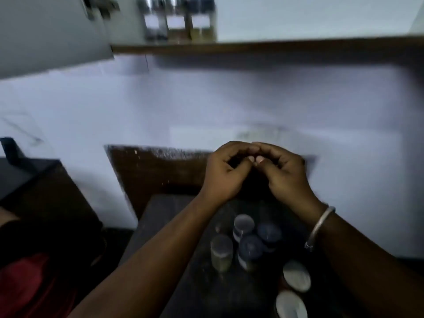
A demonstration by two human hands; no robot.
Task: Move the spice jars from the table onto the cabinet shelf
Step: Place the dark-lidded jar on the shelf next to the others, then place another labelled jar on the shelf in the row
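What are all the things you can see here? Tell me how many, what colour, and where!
Jars on the shelf: three, clear glass with dark lids and white labels, side by side at the top, blurred.
Shelf: one, brown, along the wall up high.
Cabinet door: one, grey, top left.
Jars on the table: six in view; two dark-lidded and two grey-lidded in a cluster, two pale-lidded nearer the bottom right.
Table: one, dark, low in the middle.
Red cloth: one, bottom left.
Bracelet: one, silver, on the right wrist.
Left hand: curled, fingertips meeting the other hand, above the table; no jar seen in it.
Right hand: curled likewise; no jar seen in it.
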